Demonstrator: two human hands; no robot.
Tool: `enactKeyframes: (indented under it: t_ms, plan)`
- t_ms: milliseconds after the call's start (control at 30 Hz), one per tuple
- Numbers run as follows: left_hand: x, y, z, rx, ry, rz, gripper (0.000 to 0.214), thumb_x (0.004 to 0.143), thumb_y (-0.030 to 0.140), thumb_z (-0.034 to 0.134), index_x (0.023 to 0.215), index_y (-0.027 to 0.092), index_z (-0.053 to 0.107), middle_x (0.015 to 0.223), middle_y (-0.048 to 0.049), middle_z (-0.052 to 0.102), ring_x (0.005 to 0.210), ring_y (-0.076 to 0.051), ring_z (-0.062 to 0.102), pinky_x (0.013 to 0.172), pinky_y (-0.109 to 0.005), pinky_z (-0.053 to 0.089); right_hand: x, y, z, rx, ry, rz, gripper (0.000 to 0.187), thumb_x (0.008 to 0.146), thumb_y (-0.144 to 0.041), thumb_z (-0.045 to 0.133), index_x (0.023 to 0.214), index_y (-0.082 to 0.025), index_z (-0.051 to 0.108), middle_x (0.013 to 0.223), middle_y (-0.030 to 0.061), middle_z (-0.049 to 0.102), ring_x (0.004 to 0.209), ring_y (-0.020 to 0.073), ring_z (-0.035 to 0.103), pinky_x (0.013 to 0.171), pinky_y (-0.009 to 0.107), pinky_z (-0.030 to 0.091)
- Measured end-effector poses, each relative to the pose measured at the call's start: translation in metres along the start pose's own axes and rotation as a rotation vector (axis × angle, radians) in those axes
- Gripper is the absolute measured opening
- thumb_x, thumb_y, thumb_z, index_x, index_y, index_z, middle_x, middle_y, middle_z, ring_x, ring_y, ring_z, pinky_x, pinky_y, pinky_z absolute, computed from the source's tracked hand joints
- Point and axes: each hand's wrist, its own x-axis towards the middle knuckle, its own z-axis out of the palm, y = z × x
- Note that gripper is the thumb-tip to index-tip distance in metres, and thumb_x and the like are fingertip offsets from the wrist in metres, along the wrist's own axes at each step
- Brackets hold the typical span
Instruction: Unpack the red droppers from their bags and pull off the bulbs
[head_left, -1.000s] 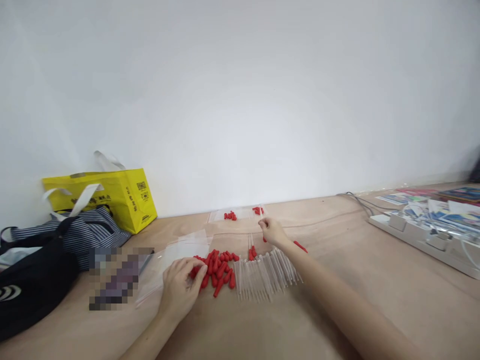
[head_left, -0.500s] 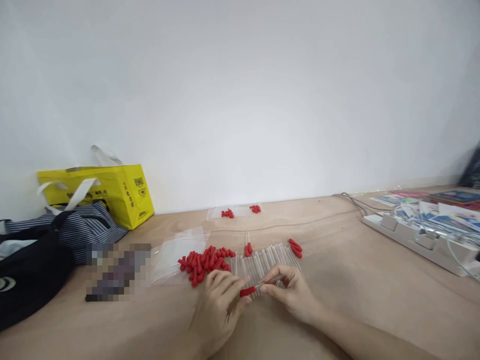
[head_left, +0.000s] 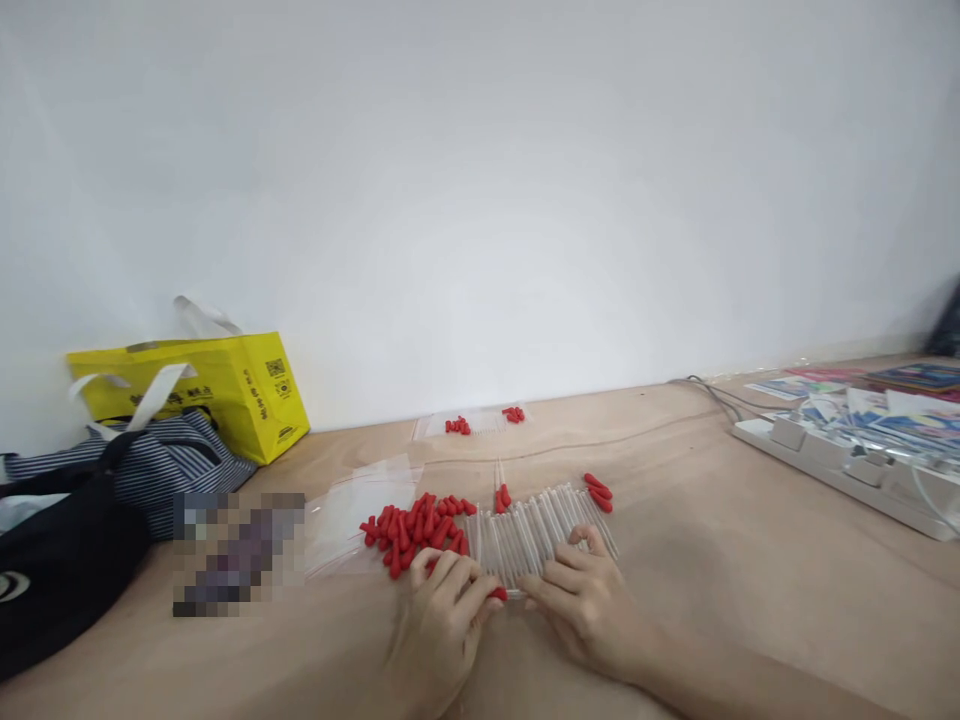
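My left hand (head_left: 444,612) is closed on a red rubber dropper bulb (head_left: 499,594), whose end shows past the fingertips. A clear glass tube (head_left: 514,595) runs from the bulb to my right hand (head_left: 589,605), which pinches it with thumb and forefinger, the other fingers curled. Just beyond both hands lies a row of clear glass tubes (head_left: 525,530). Left of that row is a heap of loose red bulbs (head_left: 412,525). Two finished-looking droppers (head_left: 502,495) with red bulbs lie behind the row. A few red bulbs (head_left: 598,493) rest at its right end.
Clear plastic bags (head_left: 352,515) lie left of the heap. Farther back is a bag (head_left: 487,422) with tubes and red bulbs. A yellow bag (head_left: 262,400), a striped bag (head_left: 176,465) and a black cap (head_left: 75,570) are left. A power strip (head_left: 832,470) stands right.
The bulb and tube have come lower, towards the table's near side, and less of both shows between my hands. My right hand has turned more palm-down.
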Motion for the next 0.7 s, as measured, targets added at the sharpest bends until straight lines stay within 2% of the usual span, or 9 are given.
enactKeyframes:
  t_ms: [167,400,700]
  plan:
    - [-0.0023,0.0002,-0.0013,0.006,-0.006,0.028,0.025,0.084,0.020,0.039,0.067,0.021,0.058,0.060,0.0002,0.056,0.062,-0.015,0.045,0.072,-0.035,0.027,-0.0033,0.0027,0.0004,0.011,-0.028,0.002,0.020,0.082,-0.017,0.040,0.072,-0.019,0.058,0.051,-0.0025,0.050,0.058,0.0121,0.041,0.070,0.033,0.025]
    - [0.0005,0.0043,-0.0052,0.018,-0.018,0.044,0.024,0.082,0.017,0.041,0.064,0.021,0.056,0.060,0.0005,0.057,0.062,-0.015,0.045,0.073,-0.036,0.026,-0.0017,0.0041,-0.0067,0.056,-0.085,0.024,0.021,0.082,-0.018,0.040,0.069,-0.019,0.057,0.052,-0.0024,0.052,0.059,0.0125,0.040,0.073,0.035,0.024]
    - [0.0020,0.0066,-0.0062,0.027,0.035,0.068,0.022,0.080,0.015,0.042,0.065,0.021,0.057,0.060,0.0017,0.057,0.064,-0.014,0.045,0.074,-0.035,0.026,-0.0023,0.0043,-0.0033,0.096,-0.142,0.048,0.019,0.079,-0.016,0.042,0.064,-0.019,0.053,0.054,-0.0019,0.054,0.061,0.0124,0.041,0.072,0.033,0.022]
